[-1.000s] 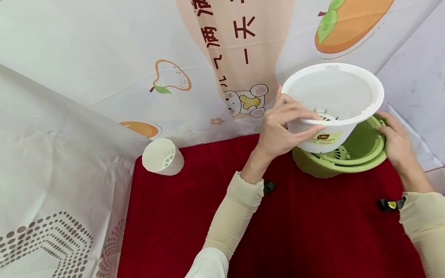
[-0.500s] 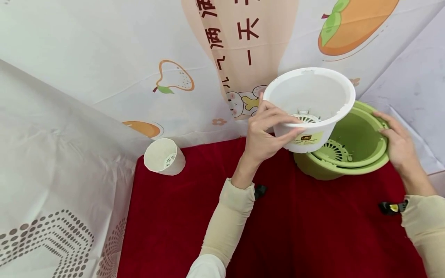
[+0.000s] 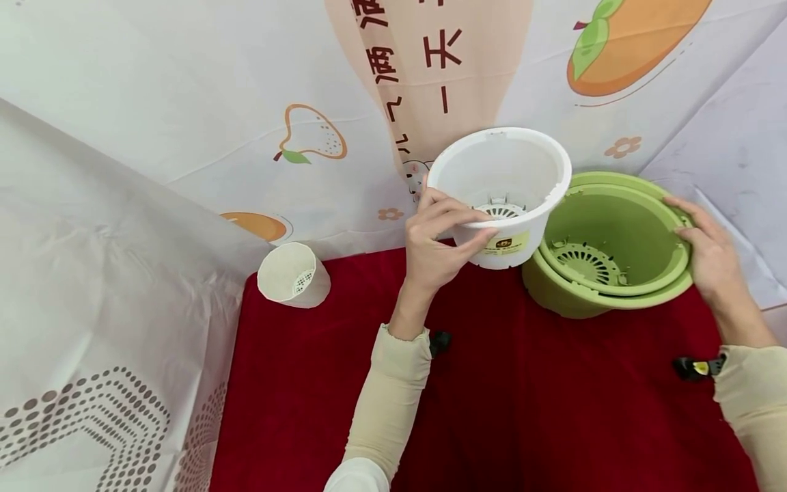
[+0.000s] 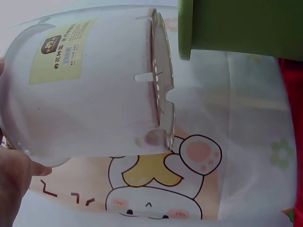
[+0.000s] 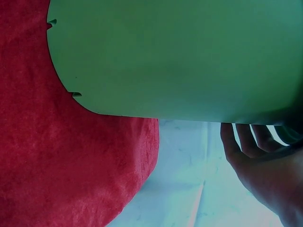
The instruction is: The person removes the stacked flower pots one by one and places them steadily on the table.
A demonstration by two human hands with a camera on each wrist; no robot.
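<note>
My left hand [image 3: 436, 239] pinches the near-left rim of a white plastic flower pot [image 3: 525, 242], thumb outside and fingers over the edge. The pot is held up above the table, mouth tilted toward me, with slots in its base and a yellow label [image 4: 61, 52]. To its right stand two nested green flower pots, the inner one [image 3: 633, 232] sitting inside the outer one [image 3: 556, 294]. My right hand [image 3: 710, 253] holds their right rim. The right wrist view shows its fingers [image 5: 244, 139] against the outer green wall.
A small cream pot [image 3: 316, 290] with a perforated base stands at the table's back left corner. Red cloth [image 3: 344, 355] covers the table. A printed fabric backdrop [image 3: 215, 137] rises close behind, and grey-white sheeting hangs at the left.
My left hand has carried the white pot leftward, from over the green pots to beside them, uncovering the inner green pot. My right hand has stayed on the green rim.
</note>
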